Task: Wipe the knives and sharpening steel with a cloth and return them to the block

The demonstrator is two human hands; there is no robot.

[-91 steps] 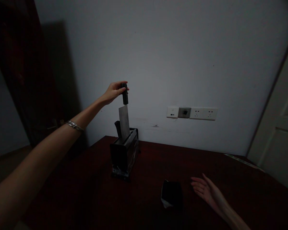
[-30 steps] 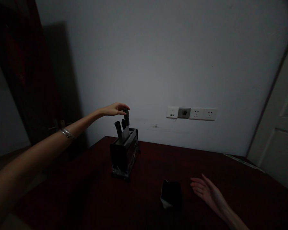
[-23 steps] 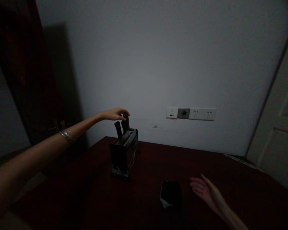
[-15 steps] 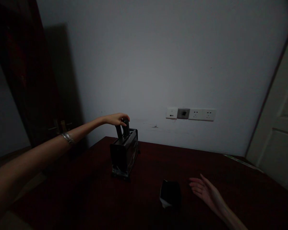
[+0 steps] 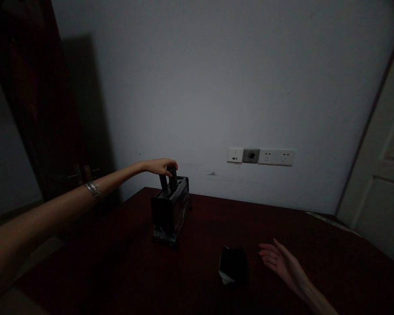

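Observation:
A dark toaster [image 5: 169, 210] with slots along its top stands on the left part of the table. Two dark, flat pieces stick up out of the slots. The near piece [image 5: 163, 181] leans a little and is free of the fingers. My left hand [image 5: 164, 166] is closed from above around the top of the far dark piece [image 5: 173, 177], whose lower end is hidden in the toaster. Low on the right, my right hand [image 5: 280, 262] hovers or rests palm inward, fingers stretched, holding nothing. A black object with a pale corner [image 5: 234, 267], perhaps a pouch, lies to its left.
The dark red table [image 5: 213, 223] meets a grey wall. Sockets and a switch panel [image 5: 261, 156] sit on the wall above it. A pale strip [image 5: 333, 222] lies along the table's far right edge, near a white door [image 5: 384, 192]. The light is dim.
My left hand has moved slightly down, and the dark piece it holds sits a little lower in the toaster. My right hand and the black object have stayed put.

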